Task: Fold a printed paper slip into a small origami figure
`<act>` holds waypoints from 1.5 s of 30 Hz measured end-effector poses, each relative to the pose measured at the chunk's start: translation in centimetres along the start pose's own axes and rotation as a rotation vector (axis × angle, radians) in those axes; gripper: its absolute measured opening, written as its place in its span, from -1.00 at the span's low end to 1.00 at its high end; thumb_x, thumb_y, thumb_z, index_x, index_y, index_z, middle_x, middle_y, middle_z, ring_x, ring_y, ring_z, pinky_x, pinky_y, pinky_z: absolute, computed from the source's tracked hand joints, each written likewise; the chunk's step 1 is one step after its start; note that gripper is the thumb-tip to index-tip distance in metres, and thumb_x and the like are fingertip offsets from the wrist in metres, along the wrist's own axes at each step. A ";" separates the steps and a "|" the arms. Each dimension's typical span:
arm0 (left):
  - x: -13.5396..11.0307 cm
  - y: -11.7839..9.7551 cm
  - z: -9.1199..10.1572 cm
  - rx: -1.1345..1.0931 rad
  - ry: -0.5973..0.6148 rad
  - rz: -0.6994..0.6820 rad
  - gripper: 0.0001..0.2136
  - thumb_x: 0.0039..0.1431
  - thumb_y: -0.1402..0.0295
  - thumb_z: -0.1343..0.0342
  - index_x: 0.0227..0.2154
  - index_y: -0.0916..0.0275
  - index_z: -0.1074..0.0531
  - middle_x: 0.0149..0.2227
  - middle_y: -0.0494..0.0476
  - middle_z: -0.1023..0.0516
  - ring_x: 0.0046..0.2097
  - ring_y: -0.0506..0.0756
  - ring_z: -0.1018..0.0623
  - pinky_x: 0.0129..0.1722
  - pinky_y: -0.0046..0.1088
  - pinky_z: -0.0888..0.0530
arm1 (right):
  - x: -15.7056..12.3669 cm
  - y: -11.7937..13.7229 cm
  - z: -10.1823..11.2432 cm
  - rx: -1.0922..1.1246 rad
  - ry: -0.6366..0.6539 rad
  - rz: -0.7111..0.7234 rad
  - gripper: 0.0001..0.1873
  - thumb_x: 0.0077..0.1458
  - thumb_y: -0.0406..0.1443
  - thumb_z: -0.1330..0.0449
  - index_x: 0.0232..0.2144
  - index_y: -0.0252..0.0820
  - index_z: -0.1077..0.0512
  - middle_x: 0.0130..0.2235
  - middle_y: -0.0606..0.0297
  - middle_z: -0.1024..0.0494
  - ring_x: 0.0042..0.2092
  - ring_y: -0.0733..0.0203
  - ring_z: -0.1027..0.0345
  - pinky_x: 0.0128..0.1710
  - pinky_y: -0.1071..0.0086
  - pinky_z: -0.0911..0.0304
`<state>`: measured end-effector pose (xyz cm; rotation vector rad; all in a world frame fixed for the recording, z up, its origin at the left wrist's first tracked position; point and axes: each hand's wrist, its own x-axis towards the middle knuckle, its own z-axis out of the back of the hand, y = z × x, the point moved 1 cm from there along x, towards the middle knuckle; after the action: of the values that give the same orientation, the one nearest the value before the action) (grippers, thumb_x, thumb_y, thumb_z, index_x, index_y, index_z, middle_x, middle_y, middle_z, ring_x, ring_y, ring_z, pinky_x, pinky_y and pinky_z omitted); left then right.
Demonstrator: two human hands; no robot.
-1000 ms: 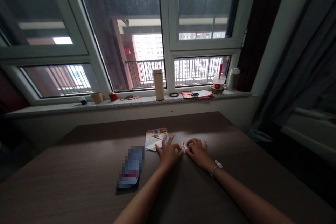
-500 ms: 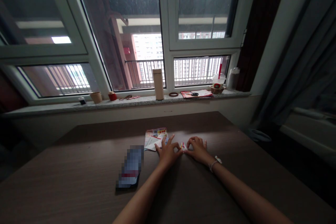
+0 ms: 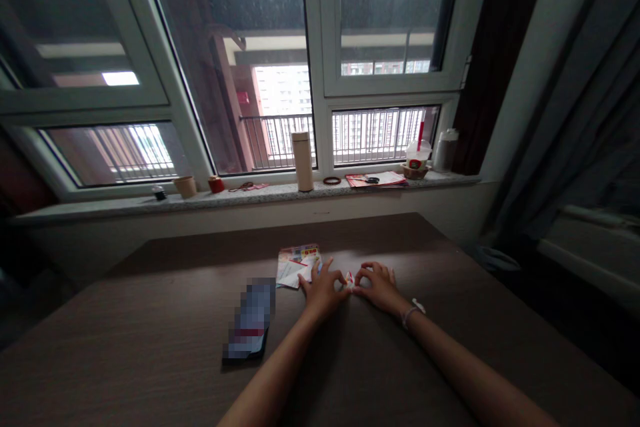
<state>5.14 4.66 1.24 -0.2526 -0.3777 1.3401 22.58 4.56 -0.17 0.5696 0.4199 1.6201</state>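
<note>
Pinching a small folded paper (image 3: 349, 282) from both sides, just above or on the brown table (image 3: 135, 327), toward its far edge; can't tell if it touches. Left hand (image 3: 324, 290): thumb and index closed on the paper's left edge, other fingers spread. Right hand (image 3: 381, 288): thumb and index closed on its right edge, remaining fingers loosely curled, bracelet (image 3: 411, 313) at wrist.

Tabletop: wood grain, dull sheen near the far side. Printed sheets (image 3: 293, 263) just left of the left hand, partly behind its fingers. Phone (image 3: 249, 323) nearer the camera, screen pixelated.

Beyond the table: speckled stone sill (image 3: 273, 196). Left to right: small dark jar (image 3: 159, 193), tan cup (image 3: 185, 187), red container (image 3: 216, 184), upright beige flask (image 3: 303, 163), dark ring (image 3: 331, 181), scissors (image 3: 371, 180) on red-and-white papers (image 3: 390, 177), cup with red straw (image 3: 416, 157), pale bottle (image 3: 445, 152).

White-framed windows (image 3: 316, 33) behind, railing and buildings outside. Grey curtain (image 3: 560, 120) on the right; that corner's dark.
</note>
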 end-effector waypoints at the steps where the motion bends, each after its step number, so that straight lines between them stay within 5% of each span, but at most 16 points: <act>1: 0.0 -0.1 0.1 0.002 0.004 0.007 -0.81 0.06 0.11 -0.19 -0.28 0.01 -0.47 0.33 -0.01 -0.08 0.34 0.35 0.05 0.10 0.44 0.18 | 0.0 0.0 0.0 -0.001 0.003 -0.002 -0.78 -0.03 -0.04 -0.25 -0.34 0.05 -0.49 0.10 0.31 -0.31 0.21 -0.01 0.00 0.23 -0.13 0.36; 31: -0.3 0.0 -0.2 0.056 -0.018 -0.020 -0.87 0.10 0.13 -0.15 -0.29 -0.04 -0.49 0.33 -0.11 -0.07 0.35 0.37 0.11 0.09 0.46 0.25 | 0.3 -0.2 -0.1 0.019 -0.025 -0.038 -0.77 -0.14 -0.07 -0.31 -0.39 0.03 -0.51 0.07 0.33 -0.36 0.19 0.01 -0.06 0.23 0.02 0.28; 45: 0.1 0.3 0.4 0.028 0.079 0.030 -0.84 0.09 0.17 -0.16 -0.23 -0.09 -0.49 0.35 -0.08 -0.02 0.36 0.37 0.13 0.07 0.47 0.22 | 0.3 -0.2 -0.1 0.000 -0.032 -0.026 -0.76 -0.14 -0.08 -0.30 -0.37 0.02 -0.51 0.08 0.33 -0.36 0.18 0.03 -0.08 0.20 0.13 0.17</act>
<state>4.74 4.76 1.54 -0.2879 -0.2901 1.3594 22.65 4.86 -0.30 0.5876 0.4021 1.5842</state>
